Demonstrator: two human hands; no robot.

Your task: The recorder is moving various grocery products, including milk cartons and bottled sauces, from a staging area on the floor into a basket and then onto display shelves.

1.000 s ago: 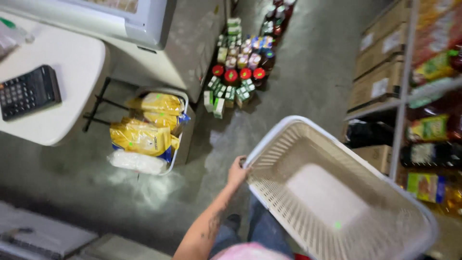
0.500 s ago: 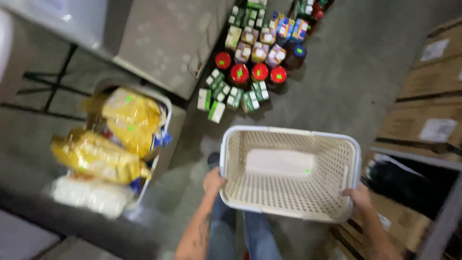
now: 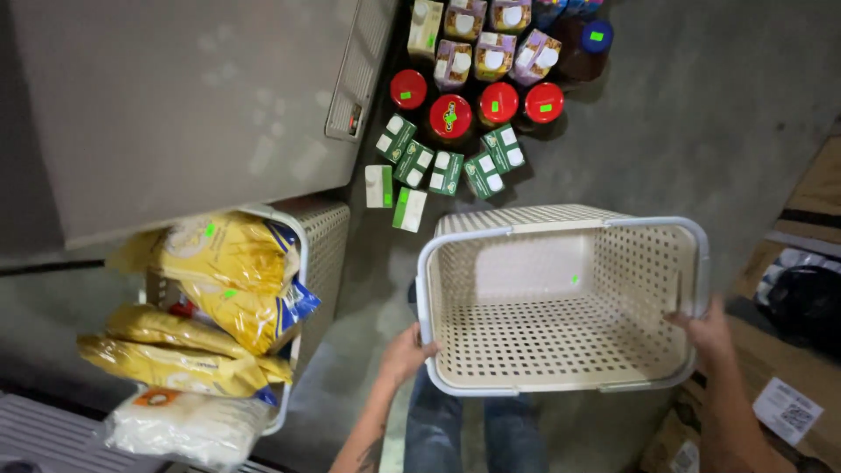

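I hold an empty cream perforated plastic basket [image 3: 561,271] level in front of my legs, above the concrete floor. My left hand [image 3: 405,353] grips its left rim near the front corner. My right hand [image 3: 708,331] grips the right rim. Nothing lies inside the basket. Just beyond its far edge, small green-and-white cartons [image 3: 445,168] stand on the floor, with red-lidded jars [image 3: 450,116] and purple cartons [image 3: 495,42] behind them.
A second cream basket [image 3: 320,236] at the left is piled with yellow snack bags [image 3: 210,263] and a white bag [image 3: 188,427]. A grey cabinet [image 3: 175,105] stands behind it. Cardboard boxes [image 3: 788,403] and a dark bag [image 3: 810,298] sit at the right.
The view has tipped down and moved closer to the floor goods. The basket swung from tilted at my right to level in front of me, and my right hand came onto its rim.
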